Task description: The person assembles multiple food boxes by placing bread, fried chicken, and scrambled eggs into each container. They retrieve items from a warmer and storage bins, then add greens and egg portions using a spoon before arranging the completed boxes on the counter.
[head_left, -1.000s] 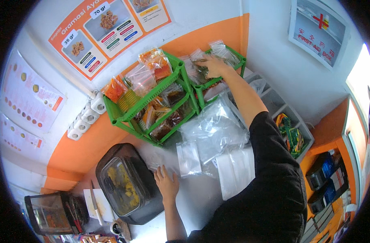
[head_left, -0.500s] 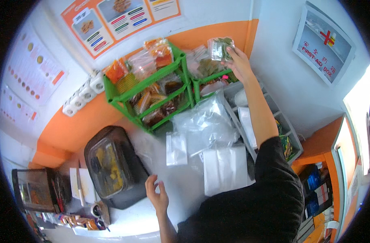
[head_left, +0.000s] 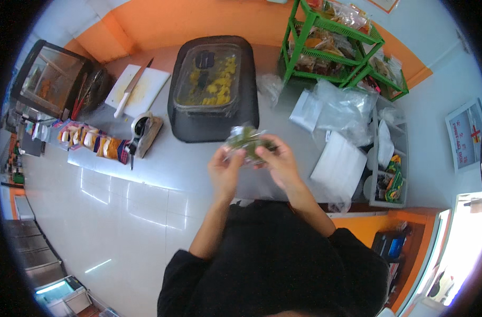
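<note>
Two hands at the middle of the view share at least one clear packet of green contents; overlap hides whether there are more. One bench carries one black tray and one lidded clear container toward eleven o'clock. At ten o'clock come one knife, one white cutting board and one glass-sided case. Two green racks stand at one and two o'clock, their pouches too overlapped to count. At three o'clock: one grey divided bin, one red-cross box.
</note>
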Tool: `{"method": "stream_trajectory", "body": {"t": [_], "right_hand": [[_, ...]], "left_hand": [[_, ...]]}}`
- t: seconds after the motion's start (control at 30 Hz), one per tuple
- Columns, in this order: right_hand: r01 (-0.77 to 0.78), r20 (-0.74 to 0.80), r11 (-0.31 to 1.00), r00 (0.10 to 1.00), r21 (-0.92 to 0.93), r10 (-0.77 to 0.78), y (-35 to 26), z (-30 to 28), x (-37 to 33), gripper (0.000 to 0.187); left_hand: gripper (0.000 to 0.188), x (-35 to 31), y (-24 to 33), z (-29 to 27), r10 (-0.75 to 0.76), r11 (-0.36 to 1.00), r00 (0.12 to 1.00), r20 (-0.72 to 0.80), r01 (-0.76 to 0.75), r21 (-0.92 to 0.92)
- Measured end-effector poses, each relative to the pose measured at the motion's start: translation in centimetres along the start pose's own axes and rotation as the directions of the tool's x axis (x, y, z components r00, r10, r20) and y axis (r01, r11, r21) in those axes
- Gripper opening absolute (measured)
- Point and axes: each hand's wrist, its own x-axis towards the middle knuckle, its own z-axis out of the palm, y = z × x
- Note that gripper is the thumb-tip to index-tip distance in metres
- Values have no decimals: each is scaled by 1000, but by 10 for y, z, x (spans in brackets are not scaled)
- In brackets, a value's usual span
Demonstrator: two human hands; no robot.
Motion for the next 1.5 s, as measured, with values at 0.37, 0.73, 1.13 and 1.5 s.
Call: {"method": "stream_trajectory", "body": {"t": [0.37, 0.73, 1.13, 1.5], "right_hand": [[-423, 377, 905, 845, 39, 379, 153, 203, -16, 26], [210, 682, 775, 642, -596, 351, 236, 381, 45, 16], [-37, 771, 898, 498, -438, 397, 289, 561, 138, 16], [-71, 4, 963, 997, -261, 75, 342, 635, 235, 25]], "left_hand": [[26, -113, 37, -271, 18, 913, 901, -433, -191, -360], [33, -92, 57, -424, -58, 705, 921, -386, -236, -669], [20, 1, 149, -618, -119, 871, 886, -448, -124, -476], [15, 133, 216, -788, -78, 940, 941, -328, -40, -339]]}}
